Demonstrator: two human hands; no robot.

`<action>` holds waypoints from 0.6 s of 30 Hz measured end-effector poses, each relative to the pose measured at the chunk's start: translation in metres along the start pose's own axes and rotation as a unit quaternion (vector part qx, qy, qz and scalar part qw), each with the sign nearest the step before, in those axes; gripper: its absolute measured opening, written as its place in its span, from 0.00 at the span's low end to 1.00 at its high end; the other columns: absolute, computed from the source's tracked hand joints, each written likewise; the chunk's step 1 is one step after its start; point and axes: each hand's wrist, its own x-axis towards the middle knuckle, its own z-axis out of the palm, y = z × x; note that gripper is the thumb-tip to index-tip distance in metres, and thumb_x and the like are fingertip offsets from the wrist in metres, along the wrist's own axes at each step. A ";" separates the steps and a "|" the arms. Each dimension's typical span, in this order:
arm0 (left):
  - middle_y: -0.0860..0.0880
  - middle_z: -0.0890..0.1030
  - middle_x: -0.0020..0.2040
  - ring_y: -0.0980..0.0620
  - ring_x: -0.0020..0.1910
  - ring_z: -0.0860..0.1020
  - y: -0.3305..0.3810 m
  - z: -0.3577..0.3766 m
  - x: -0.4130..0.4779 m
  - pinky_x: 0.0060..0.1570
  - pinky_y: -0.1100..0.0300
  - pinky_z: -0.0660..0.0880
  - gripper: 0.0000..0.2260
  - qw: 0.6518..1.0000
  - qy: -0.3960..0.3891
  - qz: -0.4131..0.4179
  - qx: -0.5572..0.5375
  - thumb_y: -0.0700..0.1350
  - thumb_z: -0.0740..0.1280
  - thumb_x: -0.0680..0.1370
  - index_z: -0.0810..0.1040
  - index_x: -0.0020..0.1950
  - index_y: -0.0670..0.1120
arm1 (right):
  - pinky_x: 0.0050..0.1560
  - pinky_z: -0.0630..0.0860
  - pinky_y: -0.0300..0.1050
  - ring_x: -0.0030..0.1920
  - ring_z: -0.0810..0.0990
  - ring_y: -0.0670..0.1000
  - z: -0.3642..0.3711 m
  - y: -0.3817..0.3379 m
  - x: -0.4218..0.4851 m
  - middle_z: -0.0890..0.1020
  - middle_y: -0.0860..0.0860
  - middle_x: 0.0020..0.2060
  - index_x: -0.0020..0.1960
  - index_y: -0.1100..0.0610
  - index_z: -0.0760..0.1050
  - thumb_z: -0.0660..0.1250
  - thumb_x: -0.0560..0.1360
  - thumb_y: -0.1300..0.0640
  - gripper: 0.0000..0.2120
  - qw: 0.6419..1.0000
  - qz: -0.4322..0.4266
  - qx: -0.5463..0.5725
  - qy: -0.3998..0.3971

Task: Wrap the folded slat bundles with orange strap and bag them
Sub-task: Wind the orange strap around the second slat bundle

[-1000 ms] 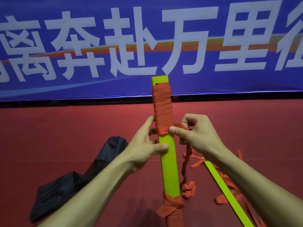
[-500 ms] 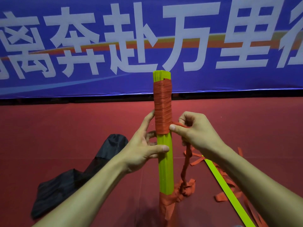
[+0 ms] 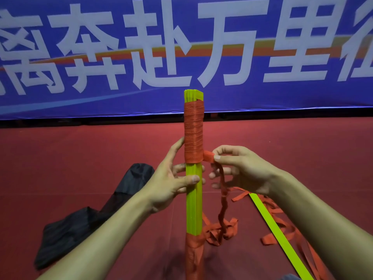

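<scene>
A lime-green folded slat bundle (image 3: 194,201) stands upright in the middle of the view. Orange strap (image 3: 193,132) is wound tightly round its upper part, and another orange band covers its lower end. My left hand (image 3: 171,178) grips the bare green middle, thumb across the front and fingers behind. My right hand (image 3: 240,168) pinches the loose strap just right of the wrapped section, at its lower edge. From that hand the strap hangs down to a loose pile (image 3: 220,231) on the floor.
A black bag (image 3: 90,217) lies crumpled on the red floor at the left. A single green slat (image 3: 276,231) lies diagonally at the right among scattered orange strap pieces (image 3: 286,225). A blue banner (image 3: 181,47) with white characters hangs behind.
The bundle has turned so its thin slat edges face me. My right hand has drawn the strap out to the right of the bundle. My left hand keeps its grip.
</scene>
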 end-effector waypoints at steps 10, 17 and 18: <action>0.44 0.86 0.49 0.46 0.46 0.85 0.000 -0.001 -0.001 0.38 0.60 0.79 0.40 1.000 -0.009 -0.002 -0.002 0.34 0.74 0.66 0.66 0.68 0.67 | 0.37 0.82 0.50 0.35 0.81 0.51 -0.006 0.003 0.000 0.79 0.56 0.36 0.42 0.57 0.72 0.67 0.67 0.66 0.07 0.996 0.025 0.068 -0.048; 0.42 0.85 0.52 0.40 0.49 0.85 0.002 -0.001 -0.002 0.43 0.56 0.80 0.39 1.000 0.005 -0.005 0.007 0.35 0.74 0.66 0.66 0.68 0.66 | 0.24 0.71 0.39 0.26 0.74 0.49 -0.010 0.006 0.005 0.74 0.54 0.28 0.38 0.58 0.70 0.68 0.72 0.69 0.10 1.000 0.001 0.007 0.010; 0.42 0.85 0.52 0.39 0.50 0.85 0.002 -0.001 -0.001 0.44 0.54 0.80 0.39 1.000 0.009 -0.004 0.010 0.35 0.74 0.66 0.66 0.68 0.67 | 0.25 0.71 0.40 0.25 0.73 0.50 -0.010 0.006 0.006 0.72 0.54 0.27 0.37 0.57 0.70 0.68 0.74 0.68 0.12 0.999 -0.008 -0.020 0.030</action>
